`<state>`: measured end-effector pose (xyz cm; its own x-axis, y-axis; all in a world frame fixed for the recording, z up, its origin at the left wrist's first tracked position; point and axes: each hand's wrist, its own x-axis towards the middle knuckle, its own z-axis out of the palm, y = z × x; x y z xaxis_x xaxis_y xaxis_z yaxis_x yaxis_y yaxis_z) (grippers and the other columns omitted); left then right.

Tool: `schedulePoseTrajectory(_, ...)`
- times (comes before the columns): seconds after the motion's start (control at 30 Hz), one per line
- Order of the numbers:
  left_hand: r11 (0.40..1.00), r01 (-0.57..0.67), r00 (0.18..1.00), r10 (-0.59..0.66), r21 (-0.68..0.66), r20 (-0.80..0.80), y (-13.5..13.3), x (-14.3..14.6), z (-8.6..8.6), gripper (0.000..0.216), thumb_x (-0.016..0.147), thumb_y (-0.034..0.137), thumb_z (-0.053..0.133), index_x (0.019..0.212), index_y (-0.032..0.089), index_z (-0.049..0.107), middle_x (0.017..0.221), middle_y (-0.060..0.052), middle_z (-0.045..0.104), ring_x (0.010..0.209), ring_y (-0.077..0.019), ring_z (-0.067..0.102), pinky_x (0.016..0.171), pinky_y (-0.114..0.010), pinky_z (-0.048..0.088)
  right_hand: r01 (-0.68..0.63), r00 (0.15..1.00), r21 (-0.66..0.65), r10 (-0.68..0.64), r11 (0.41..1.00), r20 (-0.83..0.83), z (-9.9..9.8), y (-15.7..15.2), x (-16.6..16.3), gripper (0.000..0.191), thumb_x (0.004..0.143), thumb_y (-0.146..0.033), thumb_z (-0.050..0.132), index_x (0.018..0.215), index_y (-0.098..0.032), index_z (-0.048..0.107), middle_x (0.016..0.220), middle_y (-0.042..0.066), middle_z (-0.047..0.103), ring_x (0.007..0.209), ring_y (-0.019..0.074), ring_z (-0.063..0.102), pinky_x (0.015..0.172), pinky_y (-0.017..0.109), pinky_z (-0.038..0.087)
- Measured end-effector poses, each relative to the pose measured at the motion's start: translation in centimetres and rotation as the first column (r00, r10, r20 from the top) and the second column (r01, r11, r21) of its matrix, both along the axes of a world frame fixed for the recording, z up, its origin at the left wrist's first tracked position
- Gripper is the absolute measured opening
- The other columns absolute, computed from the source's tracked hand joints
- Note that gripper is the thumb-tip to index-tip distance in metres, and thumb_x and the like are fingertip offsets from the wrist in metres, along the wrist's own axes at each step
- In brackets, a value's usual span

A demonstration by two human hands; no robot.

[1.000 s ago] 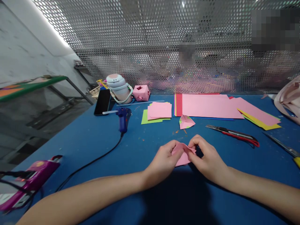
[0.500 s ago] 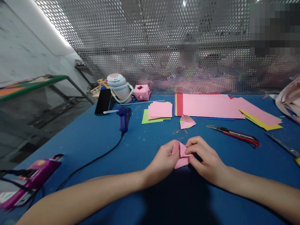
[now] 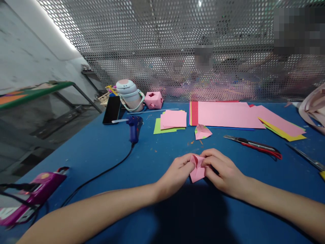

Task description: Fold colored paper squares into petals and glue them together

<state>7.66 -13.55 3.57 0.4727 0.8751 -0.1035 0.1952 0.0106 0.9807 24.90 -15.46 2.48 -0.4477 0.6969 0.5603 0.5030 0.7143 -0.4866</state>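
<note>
A small folded piece of pink paper [image 3: 197,174] is held between my two hands, above the blue table. My left hand [image 3: 179,171] pinches its left side, thumb on top near a fold that stands up. Closed on the right side is my right hand [image 3: 220,169], its fingertips and thumb pressed to the paper. A dark pink gap shows between the flaps at the top. Just beyond the hands lies a folded pink and green paper piece [image 3: 202,132]. Farther back stands a pink folded paper box [image 3: 153,100] with openings in its faces.
Stacked pink squares [image 3: 173,119] and larger pink sheets [image 3: 225,114] lie at the back. A utility knife [image 3: 254,145] and scissors [image 3: 306,157] are at right. At left are a blue glue gun [image 3: 134,129], its cord, a phone [image 3: 112,110], a bottle [image 3: 130,96] and a purple power strip [image 3: 42,189].
The flaps of the pink paper have shifted, drawing closer together at the middle under my fingers. Both hands stay in nearly the same place, and the other things have not moved.
</note>
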Motion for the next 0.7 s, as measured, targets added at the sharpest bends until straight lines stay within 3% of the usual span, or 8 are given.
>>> schedulePoseTrajectory(0.23, 1.000, 0.021, 1.000, -0.021, 0.014, 0.003, -0.02, -0.06, 0.11, 0.021, 0.081, 0.027, 0.042, 0.074, 0.015, 0.057, 0.069, 0.001, 0.050, 0.067, -0.0122, 0.043, 0.061, -0.021, 0.036, -0.016, 1.000, -0.028, 0.017, 0.999, 0.011, -0.03, 0.09, 0.10, 0.019, 0.082, -0.006, 0.040, 0.087, -0.018, 0.054, 0.096, 0.009, 0.056, 0.089, 0.0178, 0.055, 0.077, 0.034, 0.049)
schedulePoseTrajectory(0.4, 0.999, -0.027, 0.999, 0.028, 0.025, -0.023, -0.09, 0.31, -0.25, 0.030, 0.078, 0.039, 0.053, 0.060, 0.016, 0.046, 0.059, 0.005, 0.036, 0.057, -0.0088, 0.034, 0.052, -0.018, 0.029, -0.039, 0.999, -0.015, 0.039, 0.999, 0.023, -0.19, 0.13, 0.19, 0.019, 0.082, -0.005, 0.040, 0.088, -0.018, 0.053, 0.097, 0.010, 0.055, 0.091, 0.0174, 0.054, 0.078, 0.032, 0.049)
schedulePoseTrajectory(0.57, 1.000, -0.013, 1.000, 0.014, 0.024, -0.024, 0.01, 0.39, -0.44, 0.021, 0.081, 0.031, 0.050, 0.078, 0.013, 0.059, 0.068, 0.001, 0.050, 0.065, -0.0111, 0.042, 0.057, -0.020, 0.033, -0.057, 0.998, -0.021, 0.057, 0.998, 0.013, -0.11, 0.03, 0.05, 0.019, 0.081, -0.004, 0.041, 0.089, -0.017, 0.053, 0.099, 0.011, 0.053, 0.092, 0.0175, 0.054, 0.078, 0.032, 0.049)
schedulePoseTrajectory(0.7, 0.997, -0.020, 0.998, 0.024, 0.074, -0.050, 0.04, 0.30, -0.20, 0.020, 0.081, 0.028, 0.049, 0.075, 0.013, 0.061, 0.070, 0.000, 0.057, 0.067, -0.0124, 0.047, 0.062, -0.021, 0.036, -0.061, 0.998, -0.070, 0.062, 0.996, -0.001, 0.30, -0.22, -0.03, 0.018, 0.078, -0.006, 0.045, 0.089, -0.017, 0.053, 0.100, 0.010, 0.052, 0.090, 0.0175, 0.054, 0.077, 0.031, 0.048)
